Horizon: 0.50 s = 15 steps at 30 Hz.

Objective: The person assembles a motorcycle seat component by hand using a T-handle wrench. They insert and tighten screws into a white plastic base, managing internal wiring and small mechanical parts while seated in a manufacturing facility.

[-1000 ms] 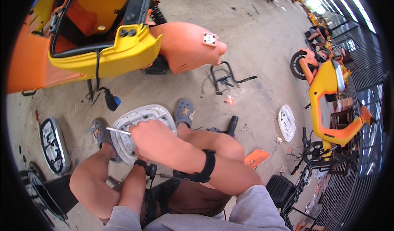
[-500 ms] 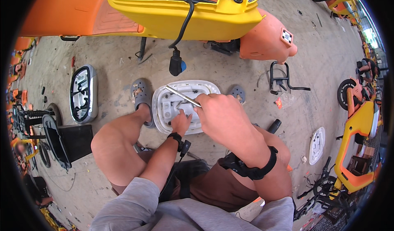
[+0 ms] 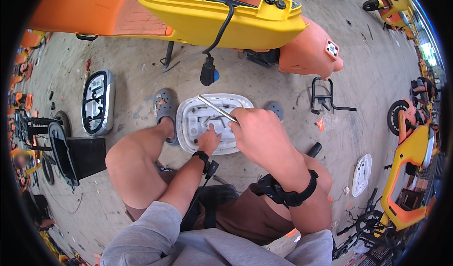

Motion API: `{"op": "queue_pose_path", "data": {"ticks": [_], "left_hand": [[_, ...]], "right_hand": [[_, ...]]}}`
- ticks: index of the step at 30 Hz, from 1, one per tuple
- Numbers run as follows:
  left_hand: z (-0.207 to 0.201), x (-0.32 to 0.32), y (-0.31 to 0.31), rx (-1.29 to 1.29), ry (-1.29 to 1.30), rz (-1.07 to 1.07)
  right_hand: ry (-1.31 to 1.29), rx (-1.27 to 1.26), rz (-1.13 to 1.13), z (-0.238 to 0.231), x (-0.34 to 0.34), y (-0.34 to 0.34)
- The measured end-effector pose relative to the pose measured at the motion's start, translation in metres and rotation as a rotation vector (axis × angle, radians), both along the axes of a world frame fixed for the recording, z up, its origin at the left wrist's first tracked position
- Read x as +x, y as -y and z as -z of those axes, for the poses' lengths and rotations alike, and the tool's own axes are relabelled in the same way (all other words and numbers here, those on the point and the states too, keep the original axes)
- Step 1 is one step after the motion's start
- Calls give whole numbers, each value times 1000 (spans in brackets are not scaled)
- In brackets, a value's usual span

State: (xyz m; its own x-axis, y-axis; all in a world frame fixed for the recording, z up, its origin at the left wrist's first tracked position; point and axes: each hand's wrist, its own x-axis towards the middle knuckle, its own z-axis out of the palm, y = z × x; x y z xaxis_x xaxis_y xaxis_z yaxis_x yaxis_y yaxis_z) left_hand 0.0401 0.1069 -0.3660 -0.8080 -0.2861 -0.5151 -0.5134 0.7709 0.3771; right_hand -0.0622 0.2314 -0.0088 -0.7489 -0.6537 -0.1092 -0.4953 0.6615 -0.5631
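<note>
Silver rod in the right hand, over a white shell

Item one: silver rod, logged from my remote feed; the right hand is closed around it. Long axis slants from that fist toward the upper left, across the white shell, free end over the shell's far rim; whether they touch, I cannot tell

Item two: white shell, on the floor between two grey clogs, lying left of the right fist. The left hand is nearer, fingers over its interior; whether they pinch anything, I cannot tell. Contents: small metal and dark pieces

Other containers: dark-lined shell, off left, dark parts inside; small white shell, well apart at right, dark bits inside; black tub, lower left, contents unclear to me
</note>
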Motion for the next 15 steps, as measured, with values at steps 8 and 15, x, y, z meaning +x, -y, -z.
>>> {"op": "queue_pose_path", "data": {"ticks": [8, 15], "left_hand": [[16, 2, 7, 42, 91, 87], [29, 2, 4, 87, -69, -44]], "right_hand": [[-22, 15, -41, 5, 5, 1], [-24, 23, -121, 4, 5, -2]]}}
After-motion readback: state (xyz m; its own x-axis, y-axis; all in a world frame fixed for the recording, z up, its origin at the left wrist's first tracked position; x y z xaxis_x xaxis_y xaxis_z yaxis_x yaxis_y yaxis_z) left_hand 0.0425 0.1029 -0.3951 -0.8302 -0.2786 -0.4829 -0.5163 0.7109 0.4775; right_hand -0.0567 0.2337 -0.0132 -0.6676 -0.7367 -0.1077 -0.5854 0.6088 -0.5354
